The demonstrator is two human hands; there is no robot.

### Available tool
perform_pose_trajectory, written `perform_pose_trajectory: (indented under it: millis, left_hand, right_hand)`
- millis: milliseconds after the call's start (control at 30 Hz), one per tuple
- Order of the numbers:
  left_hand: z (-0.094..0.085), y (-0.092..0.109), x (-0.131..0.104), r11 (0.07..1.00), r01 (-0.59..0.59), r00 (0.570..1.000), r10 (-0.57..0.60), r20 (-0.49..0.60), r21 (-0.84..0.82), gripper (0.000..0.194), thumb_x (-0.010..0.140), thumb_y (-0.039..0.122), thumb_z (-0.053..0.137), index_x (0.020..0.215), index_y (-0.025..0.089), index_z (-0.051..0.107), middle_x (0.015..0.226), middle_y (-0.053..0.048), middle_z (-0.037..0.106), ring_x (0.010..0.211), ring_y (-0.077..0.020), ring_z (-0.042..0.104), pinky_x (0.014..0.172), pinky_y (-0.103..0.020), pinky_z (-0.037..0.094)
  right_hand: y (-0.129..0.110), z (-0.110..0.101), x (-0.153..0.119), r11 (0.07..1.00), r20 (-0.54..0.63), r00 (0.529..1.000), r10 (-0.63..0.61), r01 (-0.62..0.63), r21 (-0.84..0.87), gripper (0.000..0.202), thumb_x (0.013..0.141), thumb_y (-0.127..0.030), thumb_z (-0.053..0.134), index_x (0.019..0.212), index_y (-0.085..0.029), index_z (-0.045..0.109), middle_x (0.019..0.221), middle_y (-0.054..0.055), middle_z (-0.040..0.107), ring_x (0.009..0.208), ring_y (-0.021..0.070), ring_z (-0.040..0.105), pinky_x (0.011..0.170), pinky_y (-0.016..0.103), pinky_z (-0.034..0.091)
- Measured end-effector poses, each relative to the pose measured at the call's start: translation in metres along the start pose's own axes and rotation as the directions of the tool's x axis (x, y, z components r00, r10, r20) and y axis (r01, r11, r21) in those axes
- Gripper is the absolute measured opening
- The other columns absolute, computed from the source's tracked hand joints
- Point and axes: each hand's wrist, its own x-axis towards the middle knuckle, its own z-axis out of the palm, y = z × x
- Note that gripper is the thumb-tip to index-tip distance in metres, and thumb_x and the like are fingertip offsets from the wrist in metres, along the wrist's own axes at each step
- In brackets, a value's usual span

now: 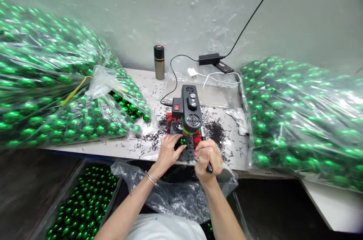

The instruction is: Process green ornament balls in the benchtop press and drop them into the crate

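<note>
A shiny green ball [183, 141] sits on the dark base of a small black bench machine [191, 107], right under its head. My left hand [169, 150] pinches this ball between thumb and fingers from the left side. On the right, my right hand [209, 158] is closed in a fist around the machine's lever; the black tip of the lever handle [209, 168] sticks out below the fist. The machine's tool tip is mostly hidden behind its head. A red switch [176, 107] is on its left side.
Black scraps [214, 131] litter the table [136, 77]. Clear bags of green balls stand left [56, 81] and right [295, 119]. Behind the machine are a bottle [159, 64], a power adapter [210, 59] and cables. An open bag of balls [85, 198] sits below, left.
</note>
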Motion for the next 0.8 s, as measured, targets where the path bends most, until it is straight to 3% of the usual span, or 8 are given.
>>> perform_pose_trajectory:
  millis: [333,800]
  left_hand:
    - [0.006,-0.005,-0.002,0.998,-0.008,0.999,0.005,-0.051,-0.058,0.028,0.086,0.032,0.068,0.112,0.02,0.068,0.102,-0.008,0.073,0.097,-0.0248,0.063,0.094,-0.045,0.047]
    - [0.007,-0.008,-0.003,0.995,0.002,0.999,-0.006,-0.047,-0.095,0.031,0.085,0.032,0.07,0.112,0.019,0.068,0.102,-0.01,0.071,0.102,-0.0265,0.059,0.092,-0.045,0.048]
  right_hand:
    - [0.022,0.001,-0.029,0.994,0.045,0.994,-0.097,0.1,-0.048,0.026,0.096,-0.019,0.036,0.071,-0.021,0.044,0.068,0.0,0.05,0.06,0.0124,0.048,0.065,0.033,0.044]
    - [0.029,0.008,-0.051,0.999,-0.034,0.999,-0.04,0.039,-0.034,0.031,0.099,-0.022,0.032,0.071,-0.021,0.045,0.073,-0.001,0.054,0.061,0.011,0.053,0.076,0.038,0.052]
